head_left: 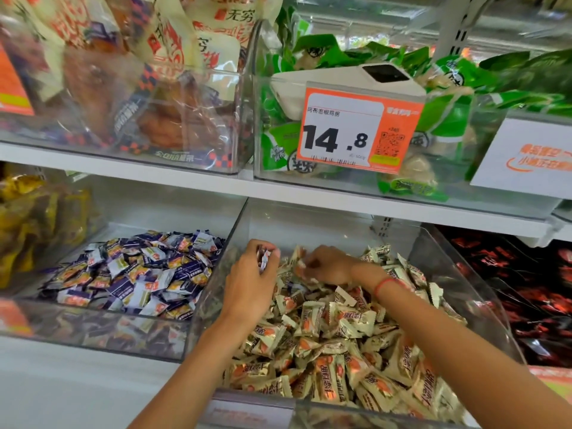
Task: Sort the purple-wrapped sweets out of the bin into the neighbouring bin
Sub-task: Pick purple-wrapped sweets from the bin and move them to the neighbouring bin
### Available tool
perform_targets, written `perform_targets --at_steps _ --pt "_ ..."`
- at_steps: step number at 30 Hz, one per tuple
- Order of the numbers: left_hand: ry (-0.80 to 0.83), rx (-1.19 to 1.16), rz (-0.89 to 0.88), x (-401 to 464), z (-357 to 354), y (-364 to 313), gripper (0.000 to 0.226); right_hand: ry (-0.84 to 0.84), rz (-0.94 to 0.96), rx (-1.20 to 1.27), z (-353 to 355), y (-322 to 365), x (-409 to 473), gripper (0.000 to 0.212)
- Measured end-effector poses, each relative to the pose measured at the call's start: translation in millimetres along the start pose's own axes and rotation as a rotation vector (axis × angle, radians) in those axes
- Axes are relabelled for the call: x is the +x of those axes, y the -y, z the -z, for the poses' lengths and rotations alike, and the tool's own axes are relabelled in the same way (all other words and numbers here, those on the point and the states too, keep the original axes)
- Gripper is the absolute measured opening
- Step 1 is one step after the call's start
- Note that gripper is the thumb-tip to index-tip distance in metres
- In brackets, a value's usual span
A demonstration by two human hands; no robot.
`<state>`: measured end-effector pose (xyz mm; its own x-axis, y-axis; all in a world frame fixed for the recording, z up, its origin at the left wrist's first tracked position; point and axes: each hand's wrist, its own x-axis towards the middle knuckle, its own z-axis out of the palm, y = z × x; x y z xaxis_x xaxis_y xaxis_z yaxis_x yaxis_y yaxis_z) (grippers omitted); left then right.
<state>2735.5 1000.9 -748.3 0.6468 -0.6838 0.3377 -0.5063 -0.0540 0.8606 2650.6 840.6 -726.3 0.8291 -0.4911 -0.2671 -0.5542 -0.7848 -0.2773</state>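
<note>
- Left hand [250, 280]: fingers curl around a small wrapped sweet [263, 258]; most of the wrapper is hidden in the grip and its colour is unclear.
- Right hand [325, 264]: fingertips are blurred and sunk among the cream-wrapped sweets [325, 345]; whether they hold anything cannot be told.
- Both forearms are cut off by the bottom edge.
- Black-and-red packets [526, 292] run off the right edge, their print blurred.
- Yellow packets [34, 218] are cut off at the left and blurred.
- The small print on the price tag [356, 131] is unreadable.
</note>
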Motion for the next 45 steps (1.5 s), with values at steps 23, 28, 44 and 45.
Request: perform_targets --at_steps 23,28,44,45 --pt "-0.020 0.004 0.027 3.1 -2.3 1.2 0.012 -0.077 0.082 -0.496 -21.0 18.0 16.9 0.021" --pt "0.080 0.025 0.034 1.1 -2.8 -0.2 0.022 -0.170 0.069 0.098 -5.9 -1.4 -0.5 0.016" --pt "0.069 -0.052 0.028 0.4 -6.8 -3.9 0.069 -0.101 0.205 0.784 -0.9 29.4 -74.9 0.045" --pt "0.071 -0.062 0.024 0.5 -6.1 -3.8 0.071 -0.066 0.222 0.781 -0.6 27.6 -74.9 0.047"
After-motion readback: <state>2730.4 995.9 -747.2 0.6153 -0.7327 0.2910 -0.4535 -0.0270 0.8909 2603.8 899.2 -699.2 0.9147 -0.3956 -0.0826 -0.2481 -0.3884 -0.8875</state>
